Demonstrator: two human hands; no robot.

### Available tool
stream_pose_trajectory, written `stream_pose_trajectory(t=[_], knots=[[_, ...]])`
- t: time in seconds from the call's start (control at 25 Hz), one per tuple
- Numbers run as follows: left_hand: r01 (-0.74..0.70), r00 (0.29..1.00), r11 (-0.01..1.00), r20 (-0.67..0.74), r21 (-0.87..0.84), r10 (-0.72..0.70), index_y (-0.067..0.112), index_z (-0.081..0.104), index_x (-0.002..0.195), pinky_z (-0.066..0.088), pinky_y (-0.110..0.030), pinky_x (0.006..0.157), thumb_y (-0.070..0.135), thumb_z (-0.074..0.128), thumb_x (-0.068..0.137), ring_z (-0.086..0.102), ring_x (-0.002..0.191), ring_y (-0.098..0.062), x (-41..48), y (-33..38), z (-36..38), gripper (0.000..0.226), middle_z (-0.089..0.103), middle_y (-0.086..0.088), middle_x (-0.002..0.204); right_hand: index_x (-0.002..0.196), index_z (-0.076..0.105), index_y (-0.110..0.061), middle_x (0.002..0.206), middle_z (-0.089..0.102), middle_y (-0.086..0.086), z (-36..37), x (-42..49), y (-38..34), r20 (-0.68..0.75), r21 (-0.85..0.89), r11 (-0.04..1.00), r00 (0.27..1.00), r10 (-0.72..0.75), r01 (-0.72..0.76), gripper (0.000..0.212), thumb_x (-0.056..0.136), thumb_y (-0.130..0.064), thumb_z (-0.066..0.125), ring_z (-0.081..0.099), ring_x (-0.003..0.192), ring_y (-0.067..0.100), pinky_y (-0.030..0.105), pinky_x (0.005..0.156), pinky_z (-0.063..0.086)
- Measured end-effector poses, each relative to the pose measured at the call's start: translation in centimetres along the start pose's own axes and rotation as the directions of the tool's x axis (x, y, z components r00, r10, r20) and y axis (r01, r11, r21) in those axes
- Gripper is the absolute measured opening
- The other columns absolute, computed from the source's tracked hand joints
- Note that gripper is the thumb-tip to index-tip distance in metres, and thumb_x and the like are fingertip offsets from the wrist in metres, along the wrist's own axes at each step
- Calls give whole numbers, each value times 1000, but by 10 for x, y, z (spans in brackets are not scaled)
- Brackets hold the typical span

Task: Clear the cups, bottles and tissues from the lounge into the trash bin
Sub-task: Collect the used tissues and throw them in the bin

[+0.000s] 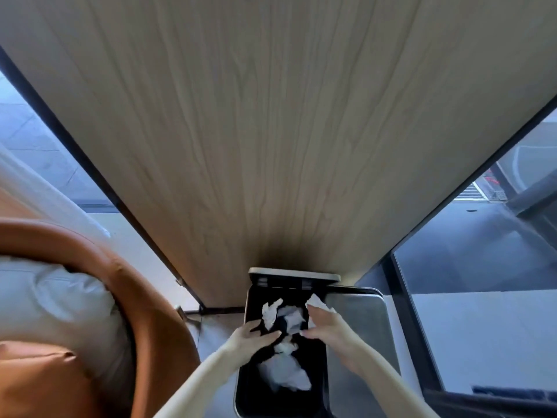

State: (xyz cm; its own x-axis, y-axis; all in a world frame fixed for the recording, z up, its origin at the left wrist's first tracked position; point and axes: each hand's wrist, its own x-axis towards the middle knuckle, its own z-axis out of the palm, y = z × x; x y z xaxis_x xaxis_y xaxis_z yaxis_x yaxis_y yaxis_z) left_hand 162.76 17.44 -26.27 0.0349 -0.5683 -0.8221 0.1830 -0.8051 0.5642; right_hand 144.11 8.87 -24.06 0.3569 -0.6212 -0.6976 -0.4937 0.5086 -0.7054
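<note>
Both hands hover over the open black bin (241, 369), which stands against a wood panel (256, 131). The left hand (256, 336) has relaxed, nearly straight fingers and holds nothing. The right hand (330, 328) reaches toward a crumpled tissue (316, 301) at its fingers; whether it pinches it cannot be told. More tissues (287, 374) lie inside the bin. An orange chair (144, 297) sits to the left.
</note>
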Motion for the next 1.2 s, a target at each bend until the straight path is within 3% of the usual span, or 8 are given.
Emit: stream_pose_trajectory(t=[0.12, 0.24, 0.36, 0.6, 0.68, 0.8, 0.96, 1.2], knots=[[-5, 1000, 1000, -18, -19, 4, 15, 38, 147, 37, -34, 104, 36, 73, 84, 43, 135, -22, 5, -18, -7, 75, 45, -8, 147, 132, 55, -12, 140, 51, 6, -6, 10, 24, -43, 35, 999, 998, 36, -35, 49, 85, -2, 66, 51, 124, 18, 23, 98, 40], [-9, 999, 1000, -41, -15, 8, 15, 41, 145, 35, -39, 110, 39, 70, 86, 40, 138, -24, 1, -26, -11, 71, 44, -9, 147, 103, 66, -18, 136, 55, 4, -9, 2, 36, -83, 64, 996, 995, 62, -57, 25, 83, -3, 68, 51, 121, 17, 26, 102, 34], [-22, 999, 1000, -46, 1, 22, 15, 45, 142, 36, -35, 109, 40, 68, 86, 47, 128, -20, -11, -21, -11, 65, 52, -6, 132, 127, 59, -11, 129, 59, 1, -12, -12, 35, -101, 77, 995, 993, 69, -62, 46, 83, -3, 69, 54, 119, 18, 31, 107, 36], [-124, 992, 992, -6, 30, 124, 18, 52, 137, 40, -33, 108, 53, 72, 77, 53, 121, -17, -53, 13, -12, 73, 57, -4, 133, 83, 72, -16, 86, 64, -2, -15, -56, -10, -94, 52, 999, 995, 22, -17, 10, 78, -9, 67, 55, 86, 13, 24, 87, 40], [-155, 988, 986, -15, 57, 156, 17, 55, 134, 46, -26, 98, 52, 71, 78, 58, 110, -12, -75, 21, -14, 68, 62, 0, 121, 105, 71, -7, 91, 63, 2, -15, -69, -15, -130, 44, 999, 991, 31, -25, 30, 76, -3, 62, 54, 85, 14, 23, 84, 42], [-206, 978, 974, -11, 92, 208, 17, 56, 133, 44, -25, 96, 43, 63, 89, 55, 114, -11, -106, 25, -20, 51, 58, -1, 130, 129, 57, 0, 120, 63, 8, -13, -88, -24, -205, 35, 999, 979, 24, -17, 47, 83, 9, 53, 57, 114, 23, 35, 108, 40], [-238, 970, 967, -21, 93, 240, 12, 54, 136, 38, -38, 107, 35, 60, 93, 42, 137, -28, -137, 30, -36, 49, 49, -12, 144, 126, 57, 4, 109, 60, 4, -6, -108, -36, -225, 48, 999, 974, -9, 20, 44, 83, 11, 52, 55, 103, 20, 34, 102, 43], [-279, 960, 958, -6, 67, 280, 19, 55, 134, 36, -42, 112, 53, 68, 81, 40, 138, -24, -161, 39, -62, 64, 47, -7, 147, 125, 58, 5, 136, 51, 25, 2, -127, -57, -254, 68, 997, 967, -8, 27, 43, 84, 12, 50, 46, 130, 37, 45, 113, 34]])
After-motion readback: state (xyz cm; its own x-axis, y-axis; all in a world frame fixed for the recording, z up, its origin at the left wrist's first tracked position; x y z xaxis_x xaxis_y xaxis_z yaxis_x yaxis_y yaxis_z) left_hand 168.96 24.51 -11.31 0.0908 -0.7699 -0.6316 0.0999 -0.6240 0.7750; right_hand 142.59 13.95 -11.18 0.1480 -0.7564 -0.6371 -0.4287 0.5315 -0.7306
